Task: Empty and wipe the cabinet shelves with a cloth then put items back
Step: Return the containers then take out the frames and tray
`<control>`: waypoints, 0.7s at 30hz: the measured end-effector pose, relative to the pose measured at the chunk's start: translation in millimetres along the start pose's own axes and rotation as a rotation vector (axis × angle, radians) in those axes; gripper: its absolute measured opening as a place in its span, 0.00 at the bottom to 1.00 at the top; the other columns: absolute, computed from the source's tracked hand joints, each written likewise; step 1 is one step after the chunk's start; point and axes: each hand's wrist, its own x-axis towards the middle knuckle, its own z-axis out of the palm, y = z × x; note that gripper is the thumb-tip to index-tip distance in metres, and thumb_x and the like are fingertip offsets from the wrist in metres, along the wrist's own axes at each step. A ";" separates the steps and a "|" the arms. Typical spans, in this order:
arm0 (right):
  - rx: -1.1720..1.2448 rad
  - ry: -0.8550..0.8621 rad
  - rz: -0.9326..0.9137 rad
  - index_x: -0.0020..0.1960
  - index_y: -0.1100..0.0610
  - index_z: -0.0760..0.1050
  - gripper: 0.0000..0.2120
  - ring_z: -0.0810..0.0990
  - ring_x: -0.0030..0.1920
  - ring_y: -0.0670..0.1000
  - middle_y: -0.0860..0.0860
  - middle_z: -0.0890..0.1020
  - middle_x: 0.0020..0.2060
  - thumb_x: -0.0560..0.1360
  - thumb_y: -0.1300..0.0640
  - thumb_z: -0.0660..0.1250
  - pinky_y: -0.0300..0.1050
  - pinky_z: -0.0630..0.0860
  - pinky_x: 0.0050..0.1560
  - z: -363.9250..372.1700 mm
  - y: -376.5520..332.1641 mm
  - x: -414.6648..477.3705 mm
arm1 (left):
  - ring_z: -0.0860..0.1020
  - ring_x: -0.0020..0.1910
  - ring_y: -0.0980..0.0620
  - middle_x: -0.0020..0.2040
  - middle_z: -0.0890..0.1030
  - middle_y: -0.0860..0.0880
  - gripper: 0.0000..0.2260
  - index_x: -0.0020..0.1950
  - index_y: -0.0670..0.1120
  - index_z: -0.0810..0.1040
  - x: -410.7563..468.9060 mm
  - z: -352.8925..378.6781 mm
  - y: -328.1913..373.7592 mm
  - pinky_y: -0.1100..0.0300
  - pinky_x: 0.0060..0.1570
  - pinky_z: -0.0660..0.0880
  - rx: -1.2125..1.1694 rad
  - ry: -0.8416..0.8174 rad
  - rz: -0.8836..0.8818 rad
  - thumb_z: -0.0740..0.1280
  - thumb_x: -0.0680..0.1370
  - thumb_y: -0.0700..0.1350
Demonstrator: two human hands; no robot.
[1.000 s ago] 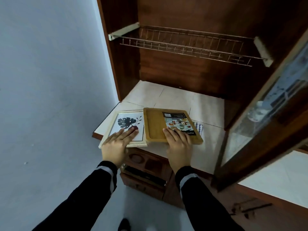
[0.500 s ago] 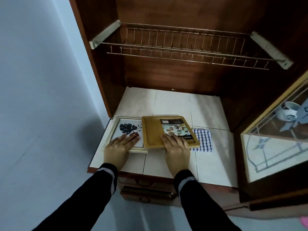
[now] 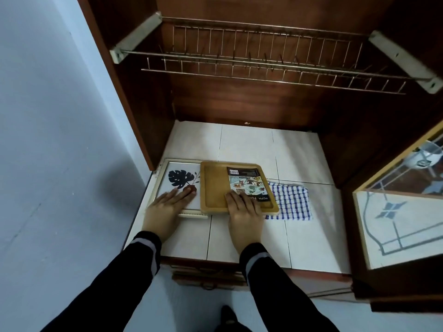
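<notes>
Head view: both hands flat, picture and tray pushed deeper onto the shelf.

Left hand (image 3: 165, 207) lies open, fingers straight, pressing on the framed leaf picture (image 3: 177, 178). A second ago that frame hung over the front edge; now a strip of the tiled shelf (image 3: 247, 238) shows in front of it. The wooden tray (image 3: 213, 185), overlapping the frame's right side, has gone in too. Right hand (image 3: 243, 212) rests flat on its near end, gripping nothing. Further right, the checked cloth (image 3: 291, 202) sticks out from under the tray, and more of it shows than before. My read: the put-back is under way, and the cloth still needs pulling clear.
</notes>
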 end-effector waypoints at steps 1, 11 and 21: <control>0.002 -0.020 0.005 0.56 0.56 0.82 0.19 0.81 0.57 0.55 0.51 0.84 0.55 0.72 0.62 0.57 0.52 0.73 0.58 0.4 0.1 0.3 | 0.76 0.67 0.42 0.71 0.74 0.51 0.38 0.74 0.52 0.72 2.0 0.2 -4.4 0.45 0.64 0.73 -0.015 -0.040 0.016 0.73 0.66 0.30; -0.031 -0.222 0.004 0.64 0.58 0.78 0.24 0.79 0.62 0.57 0.53 0.80 0.62 0.70 0.62 0.59 0.57 0.73 0.62 4.8 0.3 -0.3 | 0.47 0.80 0.50 0.80 0.49 0.56 0.38 0.77 0.63 0.50 18.2 -4.7 -30.2 0.58 0.73 0.38 -0.148 -0.418 0.025 0.50 0.69 0.73; 0.028 -0.467 -0.042 0.80 0.56 0.41 0.34 0.40 0.78 0.56 0.51 0.44 0.79 0.82 0.44 0.53 0.54 0.37 0.75 5.0 3.8 14.3 | 0.36 0.75 0.59 0.79 0.41 0.58 0.47 0.77 0.62 0.46 28.7 -12.5 -33.8 0.61 0.71 0.33 -0.274 -0.636 0.006 0.57 0.63 0.79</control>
